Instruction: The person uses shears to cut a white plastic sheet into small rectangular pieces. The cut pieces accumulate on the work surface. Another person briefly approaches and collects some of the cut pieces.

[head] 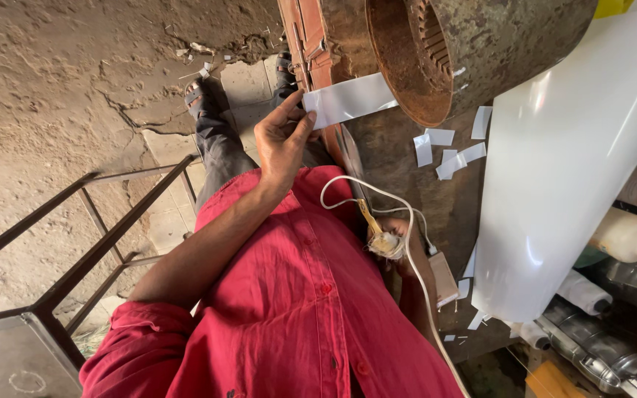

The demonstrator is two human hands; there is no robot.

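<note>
While left hand (283, 140) pinches white strip (348, 99), right hand (399, 247) grips brush (377, 234); rusty drum (466, 51) beside.

A glossy white plastic strip (348, 99) lies against the rough, rusted brown metal drum (473, 51). Beside them hangs a smooth, shiny white sheet roll (554, 184). The red shirt (296, 309) is soft matt cloth; the ground (75, 88) is cracked, coarse earth.

Red buttoned shirt (296, 309) with rolled sleeves, grey trousers (219, 147), seemingly dark sandals (199, 94).
</note>
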